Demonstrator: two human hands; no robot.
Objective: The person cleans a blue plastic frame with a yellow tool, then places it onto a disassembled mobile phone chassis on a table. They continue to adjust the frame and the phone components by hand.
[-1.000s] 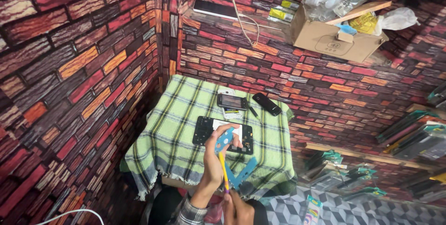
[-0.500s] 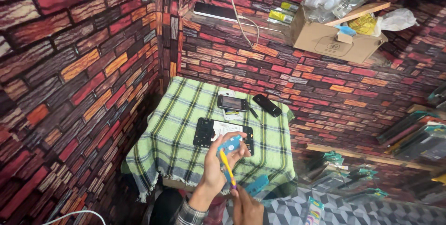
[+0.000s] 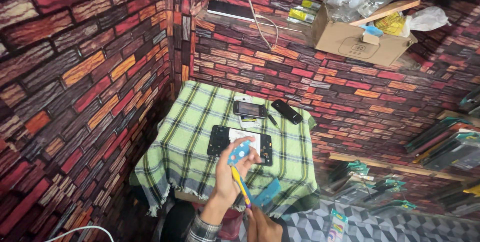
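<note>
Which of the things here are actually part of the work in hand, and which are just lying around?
In hand:
left hand holding a small blue part
right hand with a yellow tool
opened black device on the checked cloth
blue piece by the right hand

Lying about:
two dark phones
cardboard box on the shelf
white cable

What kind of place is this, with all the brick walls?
Probably a small phone repair stall: an opened phone lies on the checked tablecloth, more phones behind it, and packaged accessories hang at right.
</note>
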